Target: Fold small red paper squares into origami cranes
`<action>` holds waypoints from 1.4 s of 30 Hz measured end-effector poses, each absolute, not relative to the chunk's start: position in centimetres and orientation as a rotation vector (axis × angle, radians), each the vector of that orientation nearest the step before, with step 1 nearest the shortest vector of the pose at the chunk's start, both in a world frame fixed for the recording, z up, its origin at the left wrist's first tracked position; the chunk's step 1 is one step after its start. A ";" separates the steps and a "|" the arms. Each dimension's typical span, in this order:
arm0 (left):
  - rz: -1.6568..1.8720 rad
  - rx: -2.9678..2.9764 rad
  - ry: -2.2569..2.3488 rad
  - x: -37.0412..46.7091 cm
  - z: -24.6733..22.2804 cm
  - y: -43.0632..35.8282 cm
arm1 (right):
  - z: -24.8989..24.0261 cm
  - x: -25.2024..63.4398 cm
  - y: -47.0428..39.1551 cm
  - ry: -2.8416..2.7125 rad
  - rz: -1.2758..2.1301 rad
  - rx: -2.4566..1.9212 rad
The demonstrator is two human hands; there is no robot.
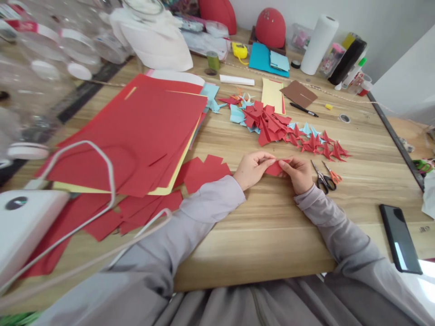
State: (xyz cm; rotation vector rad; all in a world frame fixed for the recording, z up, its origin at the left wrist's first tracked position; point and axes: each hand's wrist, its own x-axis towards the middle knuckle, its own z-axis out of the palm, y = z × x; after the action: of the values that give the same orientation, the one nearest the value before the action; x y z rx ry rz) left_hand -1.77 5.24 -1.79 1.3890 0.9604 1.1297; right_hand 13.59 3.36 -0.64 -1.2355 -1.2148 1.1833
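Observation:
A small piece of folded red paper [273, 168] is held between both my hands above the wooden table. My left hand [253, 170] pinches its left side with thumb and fingers. On its right side, my right hand [298, 173] grips it with the thumb on top. Just beyond my hands lies a heap of folded red paper pieces [267, 121], with light blue ones [237, 114] among them. Smaller pointed red paper figures [317, 144] trail off to the right. Black-handled scissors [324, 180] and orange-handled scissors [335, 175] rest beside my right hand.
Large red paper sheets [136, 131] are stacked at left, with cut red squares [207, 173] near my left forearm. A white device [30, 226] with a cable stands front left, near plastic bottles [68, 45]. A phone [400, 237] lies at right; a paper roll [319, 45] stands behind.

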 end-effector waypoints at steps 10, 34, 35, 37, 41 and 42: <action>1.139 1.375 0.964 -1.9 -1.7 5.2 | -1.1 13.9 3.5 -1.069 1.183 -1.234; 1.217 1.330 1.006 -1.4 -2.1 5.1 | -1.4 13.4 3.4 -1.181 1.230 -1.106; 1.218 1.319 1.006 -1.4 -2.1 5.2 | -1.4 13.5 3.4 -1.179 1.230 -1.102; 1.208 1.311 0.999 -1.5 -1.9 5.2 | -1.3 13.5 3.4 -1.180 1.226 -1.106; 1.188 1.377 0.953 -1.7 -1.4 5.1 | -1.1 13.6 3.4 -1.198 1.217 -1.135; 1.176 1.394 0.942 -1.8 -1.3 5.1 | -1.1 13.6 3.4 -1.201 1.220 -1.130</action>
State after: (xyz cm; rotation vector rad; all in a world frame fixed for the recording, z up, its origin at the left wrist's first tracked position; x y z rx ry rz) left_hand -1.77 5.08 -1.27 1.3936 0.9416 1.1758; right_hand 13.59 3.35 -1.12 -1.1300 -1.2008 1.2200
